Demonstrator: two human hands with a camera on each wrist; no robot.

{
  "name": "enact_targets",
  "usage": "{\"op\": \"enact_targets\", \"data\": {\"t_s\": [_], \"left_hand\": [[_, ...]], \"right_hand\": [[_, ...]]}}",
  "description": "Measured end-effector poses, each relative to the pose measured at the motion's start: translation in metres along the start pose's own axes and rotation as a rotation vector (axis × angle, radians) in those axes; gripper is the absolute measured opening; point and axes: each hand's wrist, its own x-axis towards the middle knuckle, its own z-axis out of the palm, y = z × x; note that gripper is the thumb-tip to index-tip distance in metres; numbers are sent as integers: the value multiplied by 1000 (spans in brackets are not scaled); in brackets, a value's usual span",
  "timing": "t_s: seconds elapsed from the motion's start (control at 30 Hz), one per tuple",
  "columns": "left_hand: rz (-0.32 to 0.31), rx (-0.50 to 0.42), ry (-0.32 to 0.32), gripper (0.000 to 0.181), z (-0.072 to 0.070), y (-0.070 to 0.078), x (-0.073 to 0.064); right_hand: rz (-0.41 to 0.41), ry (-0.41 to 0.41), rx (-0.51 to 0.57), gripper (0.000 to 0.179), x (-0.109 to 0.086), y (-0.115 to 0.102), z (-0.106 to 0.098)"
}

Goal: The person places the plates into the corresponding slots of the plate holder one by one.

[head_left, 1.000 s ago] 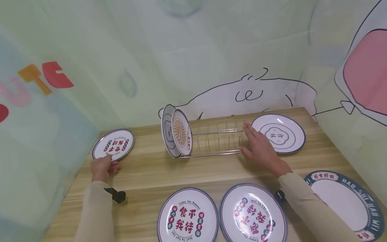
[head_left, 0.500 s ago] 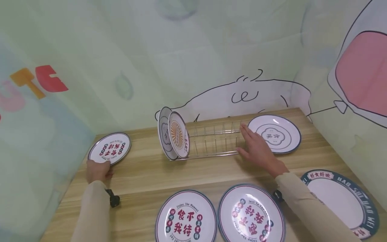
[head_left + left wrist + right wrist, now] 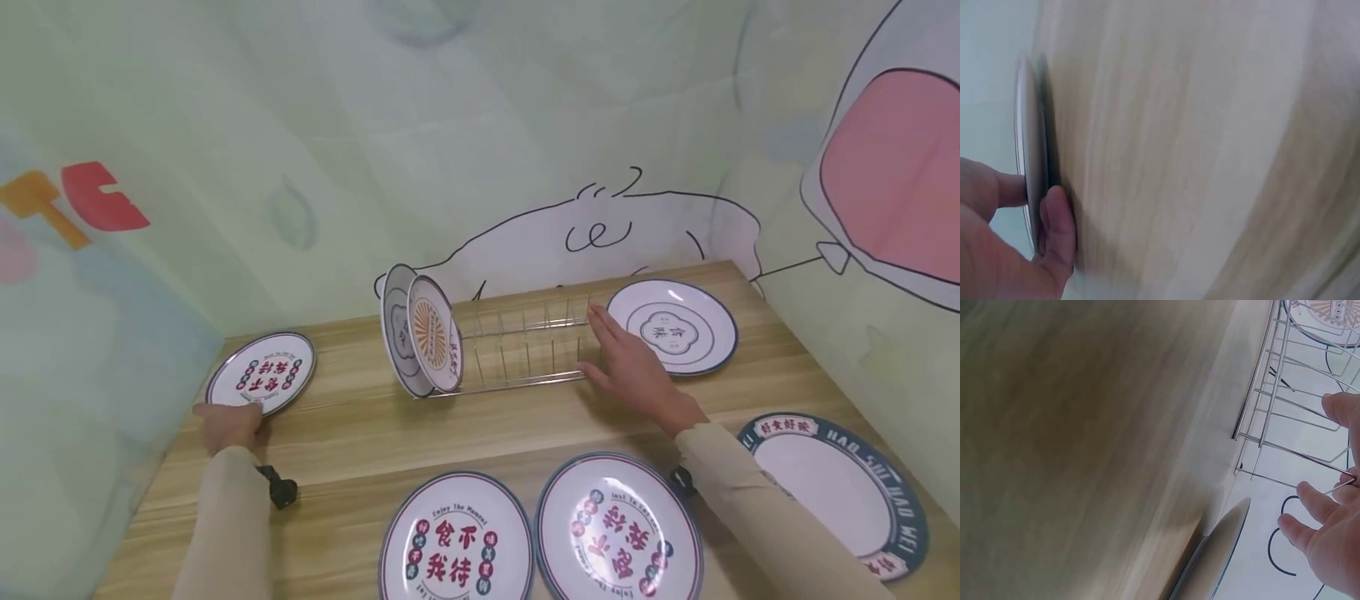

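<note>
My left hand (image 3: 231, 427) pinches the near rim of a round white plate (image 3: 262, 372) with red lettering at the table's back left. In the left wrist view, the thumb and fingers lie on opposite faces of that plate (image 3: 1033, 144), close over the wood. A wire dish rack (image 3: 517, 382) stands at the back middle. Its right end is held by my right hand (image 3: 633, 371), the thumb (image 3: 1339, 409) and fingers around the end wires. Two plates stand on edge in the rack's left slots, one with an orange sunburst (image 3: 433, 333) in front of a grey-patterned one (image 3: 396, 329).
A white plate (image 3: 671, 327) with a flower-shaped emblem lies right of the rack. Two red-lettered plates (image 3: 456, 537) (image 3: 618, 529) lie side by side at the front. An oval blue-rimmed plate (image 3: 832, 492) is at the right, partly under the sleeve. Printed cloth walls (image 3: 480, 167) border the table.
The head view has shifted, so the scene slides slightly left. My left hand has moved from the plate's edge to a pinch on its rim. The right hand stays at the rack.
</note>
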Motion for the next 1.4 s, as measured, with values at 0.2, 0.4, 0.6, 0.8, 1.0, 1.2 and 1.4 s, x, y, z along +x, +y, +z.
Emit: {"op": "enact_targets", "data": {"t_s": [0.2,0.4,0.6,0.8,1.0,1.2,1.4], "left_hand": [[-54,-234,-14,79,-4,1,-2],[-149,-433,-61,73,-9,2,-2],[-156,-362,-59,70,-12,1,2],[-122,-336,-61,73,-14,-3,3],[4,-268,-23,71,-18,-7,1],[106,-104,26,67,-29,-12,-4],[164,-30,60,69,-36,-11,-2]], "right_hand": [[7,-4,7,83,0,1,-1],[2,-5,5,82,0,1,0],[3,-7,-3,83,0,1,0],[7,-13,-6,83,0,1,1],[0,-1,-5,82,-1,1,0],[1,-10,15,82,0,0,1],[8,0,10,82,0,0,0]]}}
